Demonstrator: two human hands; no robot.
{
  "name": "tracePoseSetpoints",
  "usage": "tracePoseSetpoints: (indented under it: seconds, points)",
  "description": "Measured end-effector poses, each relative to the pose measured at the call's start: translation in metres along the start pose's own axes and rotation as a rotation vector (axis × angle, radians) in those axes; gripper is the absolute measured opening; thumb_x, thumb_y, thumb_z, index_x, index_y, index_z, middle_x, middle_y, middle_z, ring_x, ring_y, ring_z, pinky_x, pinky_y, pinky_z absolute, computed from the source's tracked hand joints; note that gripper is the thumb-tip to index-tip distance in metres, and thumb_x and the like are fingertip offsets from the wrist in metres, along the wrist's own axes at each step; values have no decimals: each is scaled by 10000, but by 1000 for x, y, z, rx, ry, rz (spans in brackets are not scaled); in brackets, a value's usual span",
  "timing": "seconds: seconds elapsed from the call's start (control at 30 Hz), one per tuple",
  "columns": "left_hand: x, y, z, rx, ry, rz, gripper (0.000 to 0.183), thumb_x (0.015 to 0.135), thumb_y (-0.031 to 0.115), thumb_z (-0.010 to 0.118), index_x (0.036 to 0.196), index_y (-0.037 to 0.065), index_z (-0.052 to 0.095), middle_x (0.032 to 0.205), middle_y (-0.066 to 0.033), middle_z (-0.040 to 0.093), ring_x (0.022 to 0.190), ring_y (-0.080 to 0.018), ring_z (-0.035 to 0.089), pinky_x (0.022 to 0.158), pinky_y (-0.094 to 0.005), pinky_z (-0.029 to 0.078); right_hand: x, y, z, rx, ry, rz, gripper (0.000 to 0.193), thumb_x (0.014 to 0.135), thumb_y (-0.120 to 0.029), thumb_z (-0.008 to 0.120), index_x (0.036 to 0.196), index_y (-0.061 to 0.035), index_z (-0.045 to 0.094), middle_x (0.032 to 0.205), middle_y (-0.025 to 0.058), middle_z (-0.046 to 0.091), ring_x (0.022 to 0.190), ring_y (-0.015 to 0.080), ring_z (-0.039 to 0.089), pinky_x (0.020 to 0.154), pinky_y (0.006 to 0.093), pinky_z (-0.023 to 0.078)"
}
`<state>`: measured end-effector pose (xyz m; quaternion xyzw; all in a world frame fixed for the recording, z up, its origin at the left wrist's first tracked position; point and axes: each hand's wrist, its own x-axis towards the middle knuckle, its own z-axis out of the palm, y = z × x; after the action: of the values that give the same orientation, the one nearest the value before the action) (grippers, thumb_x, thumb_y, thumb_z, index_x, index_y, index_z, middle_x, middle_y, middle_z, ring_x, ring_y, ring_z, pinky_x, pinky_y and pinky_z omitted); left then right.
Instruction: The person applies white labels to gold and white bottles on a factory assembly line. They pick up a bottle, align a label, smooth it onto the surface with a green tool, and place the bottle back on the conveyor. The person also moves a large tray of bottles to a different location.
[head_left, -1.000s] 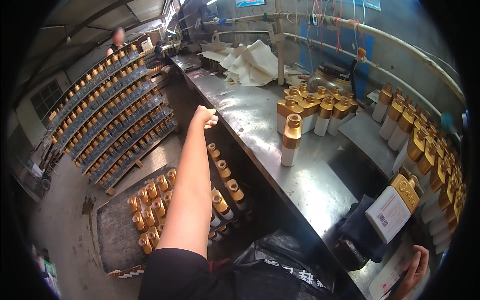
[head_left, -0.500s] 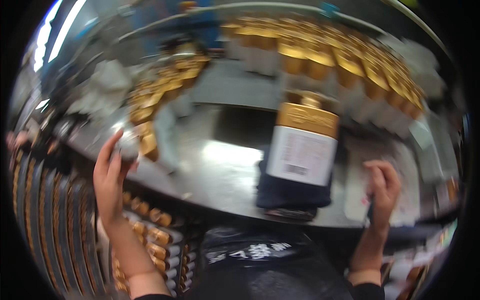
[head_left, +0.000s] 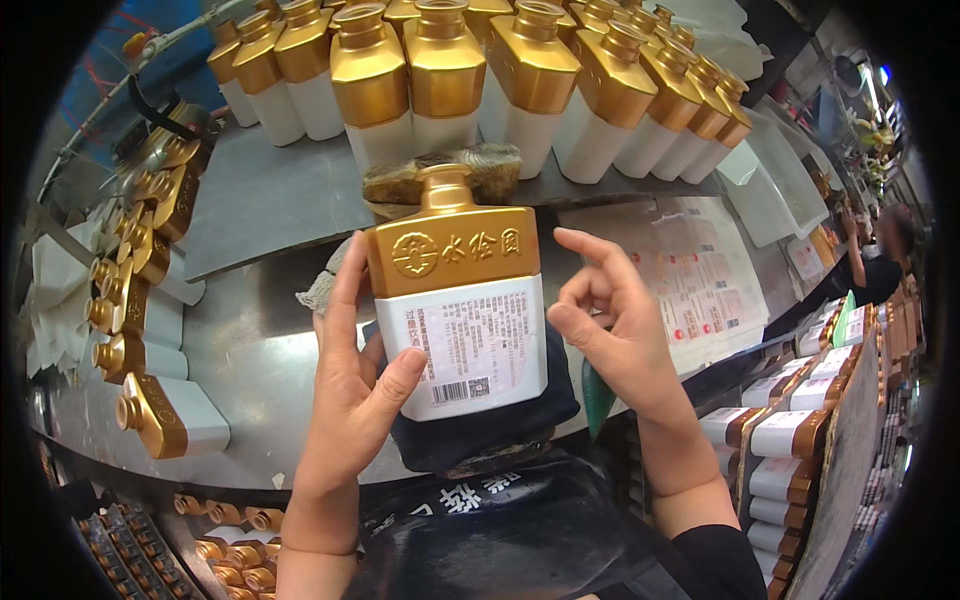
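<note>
A flat-sided bottle (head_left: 475, 300) with a gold shoulder and neck and a white lower part faces me. It leans on a dark folded cloth (head_left: 560, 400), its printed label turned to me. My left hand (head_left: 350, 390) grips its left side, thumb over the front edge. A crumpled greyish cloth (head_left: 318, 290) shows beside those fingers; whether they hold it too I cannot tell. My right hand (head_left: 625, 335) is just right of the bottle, index finger and thumb apart. A dark green pointed thing (head_left: 597, 392) sticks down from its curled fingers.
Behind stand rows of gold-and-white bottles (head_left: 440, 80), with a worn brownish block (head_left: 490, 172) before them. More bottles (head_left: 165, 410) lie along the left edge. Printed label sheets (head_left: 700, 270) lie at right, near a white bin (head_left: 780, 180). Racked bottles (head_left: 785, 430) stand lower right; another person (head_left: 890, 250) is beyond.
The view has swung left to right. My left hand has come from the table's left side to the bottle and taken hold of it. The right hand has moved close to the bottle.
</note>
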<state>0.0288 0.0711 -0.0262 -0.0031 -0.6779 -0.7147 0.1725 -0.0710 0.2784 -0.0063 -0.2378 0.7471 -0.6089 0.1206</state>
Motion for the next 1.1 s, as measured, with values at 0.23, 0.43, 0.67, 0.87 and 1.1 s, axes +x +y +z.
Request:
tracePoseSetpoints:
  seconds: [0.23,0.43,0.67,0.87,1.1]
  points:
    - [8,-8,5,6,90,-13,790,852,146,626,1478,34,156,1397,-144,290,1281,-240,351,1065,-392,337,17,2,14,-131,-61,68,816,743,-255,789,1372,37,358,668,2,489,615,74,472,590,219,412]
    - [9,-7,9,0,126,-27,783,863,120,625,1477,23,148,1386,-139,276,1282,-234,339,1054,-390,360,20,3,16,-181,-43,55,798,730,-269,793,1356,26,396,647,-2,436,597,79,433,567,226,388]
    - [9,-8,7,8,125,-6,757,881,185,613,1473,12,173,1405,-133,292,1270,-234,355,1059,-376,342,19,7,16,-125,-37,60,799,737,-296,786,1341,57,399,665,-8,434,612,72,432,568,221,385]
    - [9,-7,13,97,166,-10,786,861,179,638,1473,19,171,1419,-136,275,1283,-245,358,1067,-388,337,20,4,17,-134,-54,54,806,733,-262,793,1361,39,386,665,-9,433,606,70,426,563,219,380]
    - [10,-6,14,2,171,-49,780,861,160,630,1473,17,169,1409,-146,280,1298,-250,343,1070,-395,336,20,3,17,-159,-58,52,813,731,-246,796,1369,34,376,657,-8,425,602,70,418,557,219,369]
